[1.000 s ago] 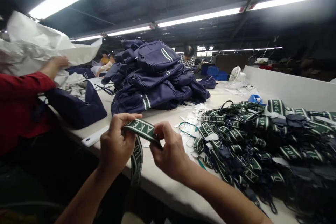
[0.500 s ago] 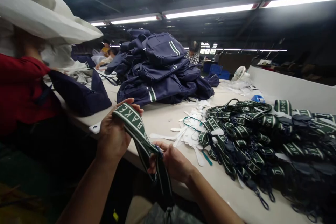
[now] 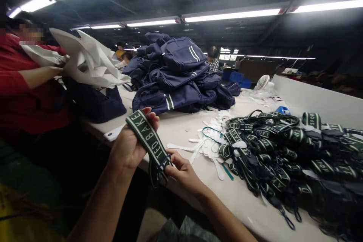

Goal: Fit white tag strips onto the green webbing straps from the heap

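Note:
A dark green webbing strap (image 3: 148, 136) with white edge lines and white lettering stretches between my hands, above the table's front edge. My left hand (image 3: 126, 150) is curled under its upper end, and the strap lies across the palm and fingers. At the lower end, my right hand (image 3: 183, 172) pinches the webbing between thumb and fingers beside a dark fitting, whose details are partly covered. A short folded part of the strap hangs below this grip. To the right lies a large heap of similar straps (image 3: 263, 140) with dark clips.
Navy bags (image 3: 181, 94) are piled at the middle of the table (image 3: 176, 132). White strips (image 3: 210, 147) lie beside the straps. Farther back are a small fan (image 3: 262, 82) and a blue object (image 3: 283, 110). On the left, a person in red (image 3: 34, 87) handles white sheet material (image 3: 90, 64) over a navy bag.
The strap, twisted and hanging long before, is now flatter with its lettering facing me and its hanging end gathered up. The person on the left has lowered the white material.

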Motion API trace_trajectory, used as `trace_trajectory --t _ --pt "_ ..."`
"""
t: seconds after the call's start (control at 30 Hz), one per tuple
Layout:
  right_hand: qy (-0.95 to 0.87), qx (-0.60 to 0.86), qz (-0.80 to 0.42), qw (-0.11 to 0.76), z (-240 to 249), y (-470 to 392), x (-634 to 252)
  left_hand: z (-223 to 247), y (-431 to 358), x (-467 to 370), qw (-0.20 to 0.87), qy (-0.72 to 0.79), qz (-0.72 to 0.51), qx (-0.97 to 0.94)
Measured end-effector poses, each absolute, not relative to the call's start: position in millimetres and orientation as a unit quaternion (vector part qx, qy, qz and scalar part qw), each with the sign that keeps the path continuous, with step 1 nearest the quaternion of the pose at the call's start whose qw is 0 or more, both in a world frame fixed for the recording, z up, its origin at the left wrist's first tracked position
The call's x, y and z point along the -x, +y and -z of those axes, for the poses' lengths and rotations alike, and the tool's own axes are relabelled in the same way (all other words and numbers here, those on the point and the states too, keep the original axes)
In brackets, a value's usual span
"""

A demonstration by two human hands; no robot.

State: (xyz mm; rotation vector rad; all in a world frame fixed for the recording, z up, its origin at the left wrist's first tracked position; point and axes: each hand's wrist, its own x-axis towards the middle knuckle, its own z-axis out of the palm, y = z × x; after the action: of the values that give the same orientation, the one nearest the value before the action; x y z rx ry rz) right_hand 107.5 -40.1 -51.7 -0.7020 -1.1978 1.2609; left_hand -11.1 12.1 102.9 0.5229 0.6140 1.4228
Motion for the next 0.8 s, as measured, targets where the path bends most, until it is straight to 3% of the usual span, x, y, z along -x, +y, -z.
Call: trace_trajectory --t 0.17,0.4,0.5,0.67,0.8 --pt "-0.408 0.187 -0.724 0.524 69.0 -35.8 -105.2 -110.7 23.7 2.4 0.76 0.204 -0.598 -0.152" --pt "-0.332 0.083 -0.826 0.449 83.8 -50.3 -120.9 -78.8 72.7 11.0 0.606 0.268 -0.681 -0.312" --pt "-0.307 0.129 -0.834 0.44 88.3 -55.5 -133.0 -57.7 81.9 18.3 0.559 0.311 -0.68 -0.358" --pt "-0.243 0.266 -0.804 0.473 87.4 -57.6 -166.5 -3.1 87.5 29.9 0.396 0.432 -0.687 -0.43" --pt "-0.223 0.284 -0.76 0.54 79.0 -49.7 -201.2 44.2 75.5 37.8 0.345 0.532 -0.596 -0.492"
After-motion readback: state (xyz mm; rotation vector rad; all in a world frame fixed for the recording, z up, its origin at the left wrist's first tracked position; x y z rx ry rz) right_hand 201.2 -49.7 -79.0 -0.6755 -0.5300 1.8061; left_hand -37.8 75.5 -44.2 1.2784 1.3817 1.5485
